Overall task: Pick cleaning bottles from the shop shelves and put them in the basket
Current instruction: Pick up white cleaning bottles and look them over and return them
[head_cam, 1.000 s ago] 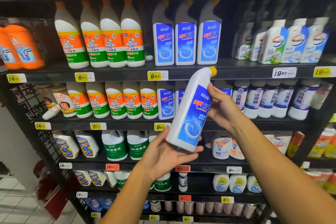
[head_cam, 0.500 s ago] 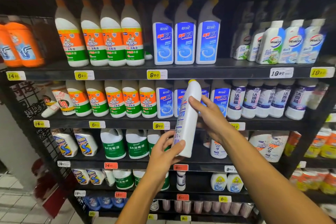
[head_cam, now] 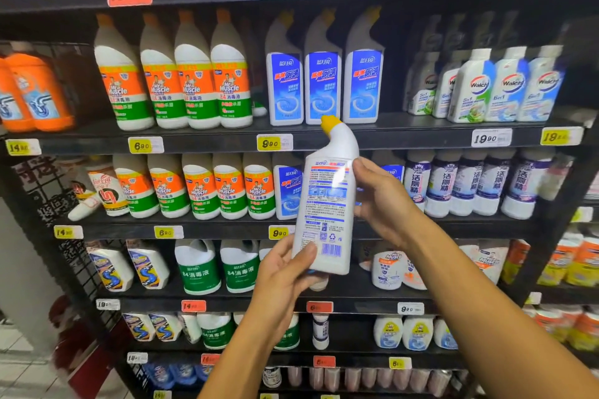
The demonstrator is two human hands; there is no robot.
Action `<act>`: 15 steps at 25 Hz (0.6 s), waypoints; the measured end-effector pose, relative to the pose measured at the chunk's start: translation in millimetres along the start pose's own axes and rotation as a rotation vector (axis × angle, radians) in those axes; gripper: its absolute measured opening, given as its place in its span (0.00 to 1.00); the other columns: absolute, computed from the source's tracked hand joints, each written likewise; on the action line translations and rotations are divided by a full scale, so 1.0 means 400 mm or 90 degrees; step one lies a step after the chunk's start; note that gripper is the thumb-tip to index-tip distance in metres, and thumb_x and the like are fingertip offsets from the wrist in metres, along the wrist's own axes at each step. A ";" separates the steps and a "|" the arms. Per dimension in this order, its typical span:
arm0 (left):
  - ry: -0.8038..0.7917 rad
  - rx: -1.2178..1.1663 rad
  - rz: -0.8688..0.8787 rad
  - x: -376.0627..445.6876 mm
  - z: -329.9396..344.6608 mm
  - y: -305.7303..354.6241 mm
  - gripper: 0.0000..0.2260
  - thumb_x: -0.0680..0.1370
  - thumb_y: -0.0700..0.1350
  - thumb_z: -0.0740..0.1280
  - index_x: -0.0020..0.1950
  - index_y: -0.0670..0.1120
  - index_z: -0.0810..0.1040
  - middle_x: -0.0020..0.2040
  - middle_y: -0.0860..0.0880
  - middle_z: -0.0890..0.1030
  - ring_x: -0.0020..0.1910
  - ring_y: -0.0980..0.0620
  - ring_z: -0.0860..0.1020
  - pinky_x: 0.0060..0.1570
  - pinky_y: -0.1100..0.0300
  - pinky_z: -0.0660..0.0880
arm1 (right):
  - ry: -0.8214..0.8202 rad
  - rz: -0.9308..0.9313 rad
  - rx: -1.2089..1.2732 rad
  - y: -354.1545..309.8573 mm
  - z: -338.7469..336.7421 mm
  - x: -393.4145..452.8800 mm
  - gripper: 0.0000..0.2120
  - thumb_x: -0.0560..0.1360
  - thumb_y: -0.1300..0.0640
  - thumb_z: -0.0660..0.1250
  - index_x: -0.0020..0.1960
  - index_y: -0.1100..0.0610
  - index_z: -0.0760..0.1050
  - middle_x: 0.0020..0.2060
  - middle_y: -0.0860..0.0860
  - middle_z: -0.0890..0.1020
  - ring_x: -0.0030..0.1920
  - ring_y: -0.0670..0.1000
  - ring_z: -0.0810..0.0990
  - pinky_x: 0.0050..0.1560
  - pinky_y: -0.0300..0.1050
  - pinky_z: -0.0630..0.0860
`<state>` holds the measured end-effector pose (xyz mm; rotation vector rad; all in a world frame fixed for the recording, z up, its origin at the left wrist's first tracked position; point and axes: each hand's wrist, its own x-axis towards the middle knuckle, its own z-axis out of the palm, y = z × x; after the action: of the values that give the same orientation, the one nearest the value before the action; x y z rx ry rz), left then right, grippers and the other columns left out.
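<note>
A white toilet-cleaner bottle (head_cam: 329, 204) with a yellow angled cap is held upright in front of the shelves, its back label with barcode facing me. My left hand (head_cam: 285, 269) grips its base, thumb across the lower front. My right hand (head_cam: 382, 201) holds its upper right side with fingers curled behind it. Three matching blue-labelled bottles (head_cam: 324, 74) stand on the shelf above. No basket is in view.
Black shelving (head_cam: 201, 146) fills the view. White-and-orange bottles (head_cam: 175, 81) stand at the left, orange drain-cleaner bottles (head_cam: 32, 97) at far left, white bottles with blue and green labels (head_cam: 492, 87) at right, green-labelled jugs (head_cam: 220, 269) lower down. Tiled floor (head_cam: 19, 379) shows bottom left.
The bottle has been turned between both hands from its blue front label, tilted, to upright with the back label facing me. It also sits slightly higher than half a second ago.
</note>
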<state>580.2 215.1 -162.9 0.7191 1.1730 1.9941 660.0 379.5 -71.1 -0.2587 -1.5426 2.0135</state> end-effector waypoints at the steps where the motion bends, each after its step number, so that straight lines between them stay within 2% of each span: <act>1: 0.030 0.053 0.020 -0.001 0.006 0.003 0.21 0.72 0.45 0.73 0.63 0.41 0.76 0.57 0.44 0.84 0.54 0.46 0.84 0.46 0.57 0.82 | 0.031 -0.006 -0.065 -0.001 -0.006 0.003 0.10 0.82 0.52 0.61 0.56 0.56 0.78 0.47 0.51 0.86 0.49 0.52 0.84 0.44 0.49 0.83; 3: 0.063 0.135 0.040 -0.004 0.011 0.005 0.19 0.71 0.43 0.74 0.61 0.43 0.77 0.54 0.46 0.85 0.52 0.49 0.84 0.43 0.63 0.80 | 0.058 -0.009 -0.132 0.002 -0.020 0.005 0.08 0.82 0.53 0.62 0.53 0.56 0.78 0.44 0.50 0.86 0.46 0.50 0.85 0.41 0.46 0.82; 6: 0.083 0.187 0.055 -0.011 0.010 0.000 0.16 0.73 0.37 0.74 0.59 0.45 0.77 0.52 0.49 0.86 0.51 0.52 0.85 0.45 0.64 0.80 | 0.065 -0.004 -0.185 0.019 -0.042 -0.001 0.08 0.83 0.54 0.62 0.53 0.56 0.78 0.43 0.49 0.86 0.45 0.47 0.85 0.42 0.44 0.81; 9: 0.088 0.179 0.053 -0.018 0.011 -0.010 0.15 0.74 0.34 0.73 0.58 0.45 0.77 0.52 0.49 0.86 0.49 0.51 0.85 0.43 0.65 0.79 | 0.064 0.003 -0.189 0.032 -0.052 -0.012 0.07 0.83 0.55 0.61 0.53 0.55 0.78 0.42 0.47 0.87 0.44 0.45 0.85 0.41 0.41 0.82; 15: 0.049 0.155 0.039 -0.022 0.010 -0.012 0.15 0.74 0.35 0.72 0.59 0.44 0.77 0.52 0.49 0.86 0.50 0.49 0.85 0.43 0.65 0.79 | 0.063 -0.010 -0.190 0.022 -0.052 -0.023 0.08 0.82 0.54 0.63 0.56 0.56 0.78 0.44 0.48 0.87 0.45 0.46 0.86 0.39 0.37 0.80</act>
<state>589.9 211.9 -166.4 0.8135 1.4734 1.9639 674.8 390.0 -87.7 -0.4546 -1.7724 1.7266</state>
